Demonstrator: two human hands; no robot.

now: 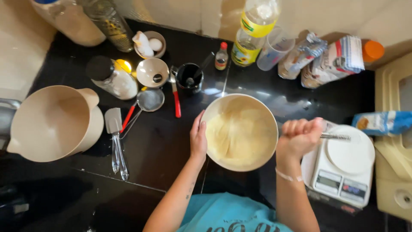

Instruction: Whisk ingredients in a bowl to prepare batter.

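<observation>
One bowl of batter, one whisk, two hands

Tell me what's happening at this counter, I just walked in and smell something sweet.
A person stands at a black counter with a cream bowl of pale batter in front of them. The left hand rests against the bowl's rim. The right hand is closed around a metal whisk, held out of the batter over a white kitchen scale.

A glossy black countertop fills the scene, meeting a pale cream wall at the far side, with a cream-coloured appliance at the right edge and warm light reflecting off the surface.
</observation>
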